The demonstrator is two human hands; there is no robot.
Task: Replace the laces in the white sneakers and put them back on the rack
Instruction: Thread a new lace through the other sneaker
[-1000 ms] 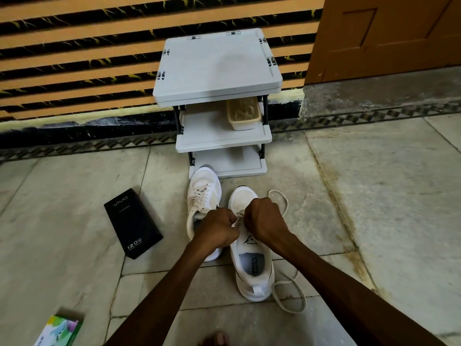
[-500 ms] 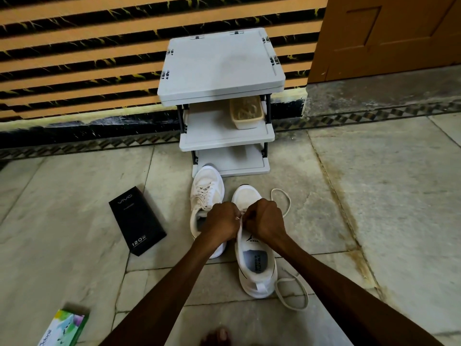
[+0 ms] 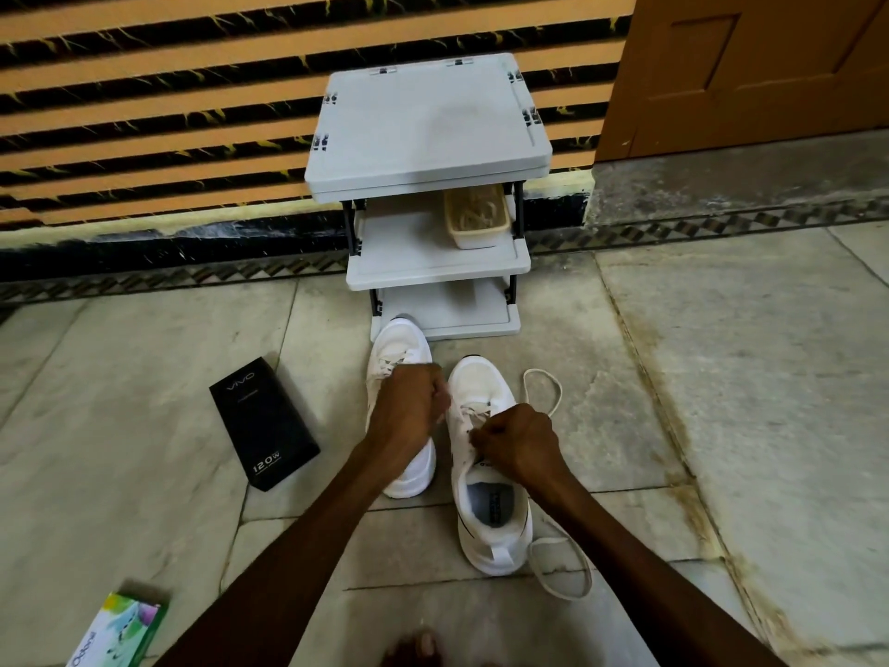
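Both arms reach forward, left hand [image 3: 409,402] and right hand [image 3: 517,445] fisted (each pinching lace [image 3: 474,416]) over the right sneaker [image 3: 486,474].

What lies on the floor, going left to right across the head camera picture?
Green-and-white box → black phone box → left sneaker → right sneaker → loose lace.

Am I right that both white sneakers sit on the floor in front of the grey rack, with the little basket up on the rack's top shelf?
Not quite. The head view shows the basket on the middle shelf of the rack, under the top board, not on top. The rest holds: both white sneakers stand on the floor in front of the rack.
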